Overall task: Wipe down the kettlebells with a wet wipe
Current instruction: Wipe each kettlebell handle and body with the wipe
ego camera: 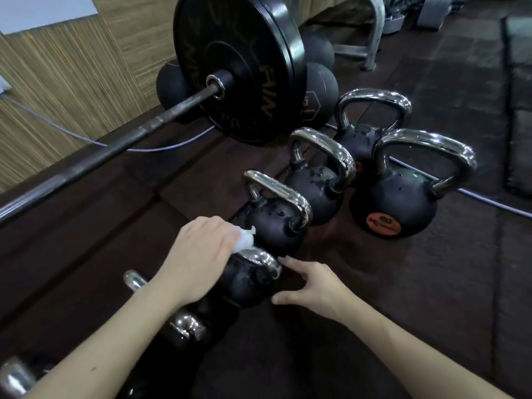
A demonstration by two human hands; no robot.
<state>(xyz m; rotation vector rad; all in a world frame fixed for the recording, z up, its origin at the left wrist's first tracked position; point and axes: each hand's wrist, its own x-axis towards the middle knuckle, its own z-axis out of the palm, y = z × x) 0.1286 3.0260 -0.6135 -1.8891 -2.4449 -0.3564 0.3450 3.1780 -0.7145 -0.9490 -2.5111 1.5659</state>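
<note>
We hold the wet wipe [244,240] bunched under our left hand [198,254], fingers curled over it and pressing it onto the chrome handle of the small kettlebell [247,279] in the middle of the row. Our right hand [313,286] rests relaxed and spread just beside that bell, thumb and fingertips at its body and grasping nothing; whether they truly touch it we cannot tell.

We take that small kettlebell as our landmark. Just beyond it stands the next kettlebell [276,217], almost touching, then a third kettlebell [319,180] farther along. Beyond and to the right sits the large kettlebell [403,197] with an orange label. The loaded barbell [115,145] lies well beyond and to the left. Nearer to us, partly hidden under our left forearm, more chrome handles [187,326] show.

We judge the risks modest but real. The bells look beaded with moisture, so the handle may be slick; a hard sideways wipe could tip this light bell against its close neighbour, or onto our right fingers lying beside it. The wipe is wadded tight, so it may skip the handle's underside. A pale cable [475,198] crosses the floor beyond the large bell and could snag if we shift the weights.
</note>
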